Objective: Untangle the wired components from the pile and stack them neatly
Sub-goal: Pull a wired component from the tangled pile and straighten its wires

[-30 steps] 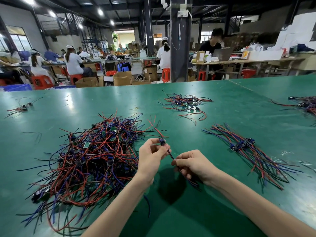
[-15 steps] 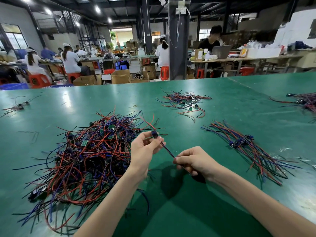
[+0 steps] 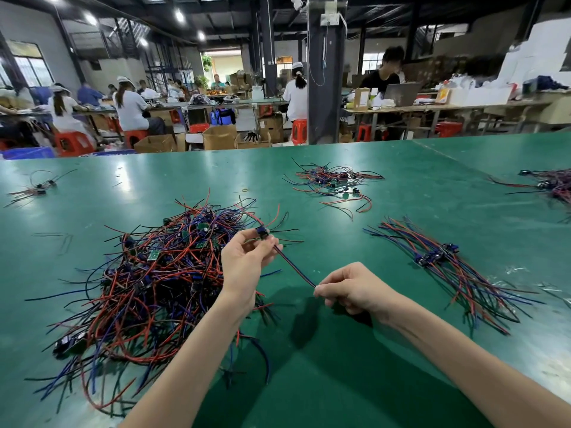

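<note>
A big tangled pile (image 3: 148, 279) of red, blue and black wires with small green boards lies on the green table (image 3: 386, 193), left of centre. My left hand (image 3: 247, 261) pinches one wired component (image 3: 262, 233) by its dark blue body, lifted just right of the pile. Its wires (image 3: 293, 268) run taut down to my right hand (image 3: 349, 288), which pinches them near their ends. To the right lies a neat stack (image 3: 438, 261) of straightened components, wires side by side.
A smaller loose bunch of wired parts (image 3: 333, 180) lies further back at centre. Another bunch (image 3: 550, 186) sits at the right edge and a few pieces (image 3: 37, 188) at far left. Beyond the table's far edge, people sit at other benches among cardboard boxes.
My hands have drawn apart: the left one rose with the component body and the right slid down along the wires, pulling them straight. The pile and the stack stay put.
</note>
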Tool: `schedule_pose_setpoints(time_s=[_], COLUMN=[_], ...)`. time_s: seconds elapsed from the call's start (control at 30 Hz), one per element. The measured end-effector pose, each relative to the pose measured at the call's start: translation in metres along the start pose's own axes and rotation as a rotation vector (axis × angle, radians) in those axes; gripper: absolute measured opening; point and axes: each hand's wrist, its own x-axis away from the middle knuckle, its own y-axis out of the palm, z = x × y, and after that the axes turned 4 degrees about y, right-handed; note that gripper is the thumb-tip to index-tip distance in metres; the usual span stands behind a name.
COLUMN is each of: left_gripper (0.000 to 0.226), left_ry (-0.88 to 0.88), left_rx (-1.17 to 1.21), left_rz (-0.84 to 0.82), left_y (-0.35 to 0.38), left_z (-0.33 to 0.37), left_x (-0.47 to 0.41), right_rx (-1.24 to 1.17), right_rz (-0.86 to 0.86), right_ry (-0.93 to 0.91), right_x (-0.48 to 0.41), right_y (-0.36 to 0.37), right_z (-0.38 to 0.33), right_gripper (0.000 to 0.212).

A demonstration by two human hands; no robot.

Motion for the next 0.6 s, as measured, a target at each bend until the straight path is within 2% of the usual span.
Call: schedule_pose_setpoints(time_s=[0.13,0.37,0.6], left_gripper=[0.013,0.017,0.014], left_ry=[0.024,0.06,0.075], left_rx=[0.022,0.046,0.009], left_rz=[0.034,0.083,0.11], left_y=[0.001,-0.003,-0.009], left_z=[0.0,0.003,0.005], left_x=[-0.002,-0.007,-0.012], right_rx=[-0.024,-0.064,-0.041], right_rz=[0.006,-0.102,-0.222], right_ry=[0.003,-0.075,-0.125], right_x=[0.0,0.005,0.009], right_y=[0.0,0.002,0.008], right_z=[0.001,-0.002,-0.003], right_gripper=[0.017,0.011,0.018])
